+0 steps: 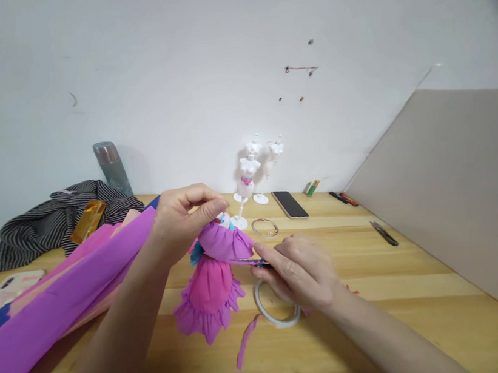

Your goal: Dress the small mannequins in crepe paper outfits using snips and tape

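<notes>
My left hand (184, 219) is closed, thumb against fingers, at the top of a small doll mannequin dressed in crepe paper; its exact grip is partly hidden. The paper dress has a pink skirt (211, 286) with a ruffled purple hem, and a purple crepe-paper piece (224, 242) spreads out above it. A bit of teal shows at its left side. My right hand (303, 265) is wrapped round a pair of scissors (259, 263), whose blades lie along the lower edge of the purple piece. Below that hand are a white tape roll (258, 301) and a purple paper strip (246, 343).
White mannequins (250, 174) stand near the wall, beside a phone (290, 204) and a wire ring (265, 228). Snips (384, 233) lie at right. Purple crepe-paper sheets (70, 295), striped cloth (29, 224) and a flask (112, 168) occupy the left. A panel (450, 184) borders the right.
</notes>
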{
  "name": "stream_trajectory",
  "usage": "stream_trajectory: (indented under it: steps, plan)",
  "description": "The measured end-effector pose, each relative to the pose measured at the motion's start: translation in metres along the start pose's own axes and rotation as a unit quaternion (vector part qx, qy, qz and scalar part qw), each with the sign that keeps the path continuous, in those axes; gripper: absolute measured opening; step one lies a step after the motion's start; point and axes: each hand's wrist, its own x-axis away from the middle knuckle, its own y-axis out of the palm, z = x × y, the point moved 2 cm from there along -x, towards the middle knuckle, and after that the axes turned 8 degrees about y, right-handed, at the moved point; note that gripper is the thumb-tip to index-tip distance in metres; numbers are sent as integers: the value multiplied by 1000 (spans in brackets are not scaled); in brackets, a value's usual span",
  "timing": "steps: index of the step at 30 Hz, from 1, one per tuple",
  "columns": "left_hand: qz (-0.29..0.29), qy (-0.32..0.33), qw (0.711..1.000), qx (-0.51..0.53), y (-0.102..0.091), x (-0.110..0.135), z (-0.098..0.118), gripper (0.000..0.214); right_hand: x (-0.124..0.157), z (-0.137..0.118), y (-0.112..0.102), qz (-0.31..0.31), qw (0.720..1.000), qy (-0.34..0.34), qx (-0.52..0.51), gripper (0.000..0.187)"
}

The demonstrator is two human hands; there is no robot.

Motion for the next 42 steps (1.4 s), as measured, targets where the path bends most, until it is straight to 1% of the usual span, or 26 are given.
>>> stream_trajectory:
  steps: [7,13,18,23,34,42]
  plan:
    - [-1,-4,1000,-3,0,1,-1,17,-1,0,-1,-19,1000,-1,9,20]
    - [-4,-3,1000,-5,0,1,-2,17,-4,1,-1,-1,1000,-16,-3,16]
    - [-3,2,1000,-11,-1,1,-2,17,-1,3,0,-10,1000,-18,-10,15]
    - [-5,5,1000,-12,-1,1,0,17,1,4,-2,-4,1000,-24,-10,15]
    - [-1,7,1000,-15,-1,1,2,15,0,3,-7,-10,1000,-19,13,14]
    - [5,0,1000,-9,0,0,1,15,1,2,-7,-20,999,-14,26,21]
